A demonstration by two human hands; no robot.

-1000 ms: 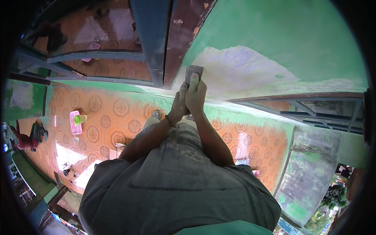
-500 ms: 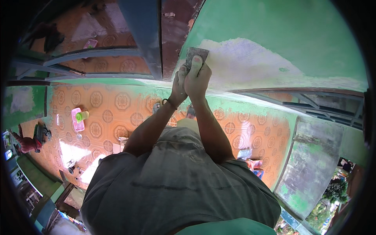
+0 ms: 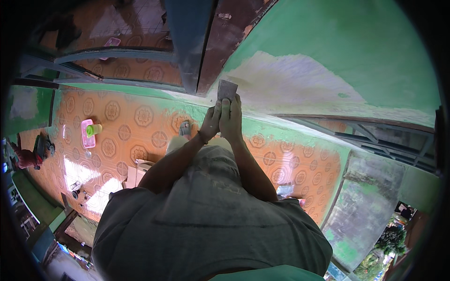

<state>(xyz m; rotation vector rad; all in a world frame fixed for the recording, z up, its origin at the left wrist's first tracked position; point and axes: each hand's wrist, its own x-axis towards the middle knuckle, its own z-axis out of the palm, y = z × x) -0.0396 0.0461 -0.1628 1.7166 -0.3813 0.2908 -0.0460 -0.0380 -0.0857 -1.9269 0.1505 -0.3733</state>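
Both my hands are together in front of me, against the lower part of a green wall (image 3: 370,42). A flat grey scraper (image 3: 228,89) with a dusty, widening blade juts up from my fingers, its edge at the pale bare patch (image 3: 286,75) on the wall. My right hand (image 3: 231,121) grips the scraper with its fingers laid along the blade. Pressed beside it, my left hand (image 3: 212,122) is closed at the scraper's base, though how much it holds is partly hidden. Any handle is covered by the hands.
A brown frame (image 3: 225,35) and dark window panes (image 3: 122,61) border the wall on the left. The orange patterned floor (image 3: 154,117) holds a pink tray (image 3: 88,140) with a green cup (image 3: 95,129). Cardboard (image 3: 136,174) lies by my left side. A barred window (image 3: 375,136) is at right.
My hands and the scraper have moved down the wall toward me and slightly left. The right thumb no longer lies across the blade's face, and more of the blade shows.
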